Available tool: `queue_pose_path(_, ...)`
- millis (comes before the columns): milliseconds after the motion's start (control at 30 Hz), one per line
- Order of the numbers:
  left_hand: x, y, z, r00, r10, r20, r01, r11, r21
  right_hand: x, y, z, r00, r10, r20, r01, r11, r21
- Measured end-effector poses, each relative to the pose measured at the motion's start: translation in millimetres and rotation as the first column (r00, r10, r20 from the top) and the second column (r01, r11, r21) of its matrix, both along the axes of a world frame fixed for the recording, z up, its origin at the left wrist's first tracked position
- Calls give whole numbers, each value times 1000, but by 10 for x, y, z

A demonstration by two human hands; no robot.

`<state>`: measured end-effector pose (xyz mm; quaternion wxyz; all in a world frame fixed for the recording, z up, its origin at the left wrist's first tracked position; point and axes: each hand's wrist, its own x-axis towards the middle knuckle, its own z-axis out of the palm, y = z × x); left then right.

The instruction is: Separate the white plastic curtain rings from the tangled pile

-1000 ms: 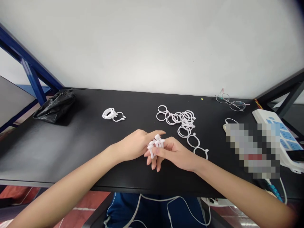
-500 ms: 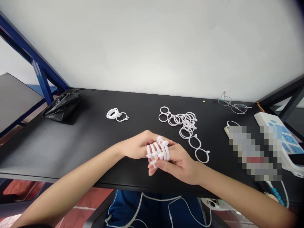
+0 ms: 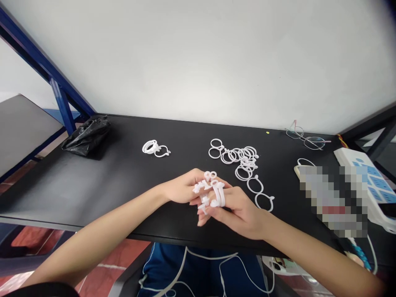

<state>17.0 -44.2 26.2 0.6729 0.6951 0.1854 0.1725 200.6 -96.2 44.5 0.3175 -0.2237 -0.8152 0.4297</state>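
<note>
My left hand (image 3: 187, 185) and my right hand (image 3: 236, 208) meet over the front of the black desk. Between them are several white plastic rings with small eyelets (image 3: 220, 196), like curtain rings, some looped round the fingers of my right hand. My left fingers are closed on the same bunch, partly hidden behind it. Beyond my right hand, more white rings (image 3: 238, 156) lie overlapping in a trail that curves toward me. A smaller cluster of rings (image 3: 151, 147) rests farther back, to the left.
A crumpled black plastic bag (image 3: 88, 136) sits at the desk's left end. On the right lie eyeglasses (image 3: 314, 143), a phone with a blurred screen (image 3: 297, 171) and a white power strip (image 3: 346, 159). Behind the desk (image 3: 123, 165) stands a pale wall (image 3: 198, 62).
The rings between my hands have shifted: some that stood in a row round the fingers are now tipped, with their eyelets turned up. The whole view has moved slightly.
</note>
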Motion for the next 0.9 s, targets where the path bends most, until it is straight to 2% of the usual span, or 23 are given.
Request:
queue_pose_path(100, 15, -32, 8, 999, 29, -15, -29, 1000, -5, -4, 12, -11, 1000, -12, -29, 11, 1000, -29)
queue_pose_path(167, 15, -42, 10, 999, 44, -15, -44, 999, -6, -14, 8, -31, 998, -34, -45, 29, 995, -95)
queue_pose_path(233, -3, -26, 19, 998, 68, -11, -67, 997, 26, -22, 6, -58, 996, -68, -62, 51, 970, -237)
queue_pose_path(300, -51, 27, 53, 992, 123, -27, -120, 987, 102, -19, 31, -79, 989, -119, -85, 76, 915, -396)
queue_pose_path(367, -142, 112, 120, 976, 206, -71, -189, 963, 194, 11, 101, -79, 969, -220, -109, 144, 870, -472)
queue_pose_path(433, -280, 211, 209, 949, 268, -167, -222, 942, 251, 76, 210, -54, 907, -398, -139, 296, 836, -462)
queue_pose_path(533, -558, 329, 319, 851, 293, -435, -160, 935, 317, 222, 388, 3, 774, -616, -145, 503, 738, -450)
queue_pose_path(633, -852, 376, 345, 726, 204, -656, -38, 965, 258, 344, 496, 32, 710, -691, -138, 560, 671, -486)
queue_pose_path(767, -1118, 368, 321, 592, 329, -736, -118, 939, 324, 373, 523, 16, 707, -693, -139, 555, 666, -498)
queue_pose_path(900, -1210, 344, 324, 457, 495, -739, -168, 864, 475, 376, 561, -9, 687, -715, -131, 595, 656, -465)
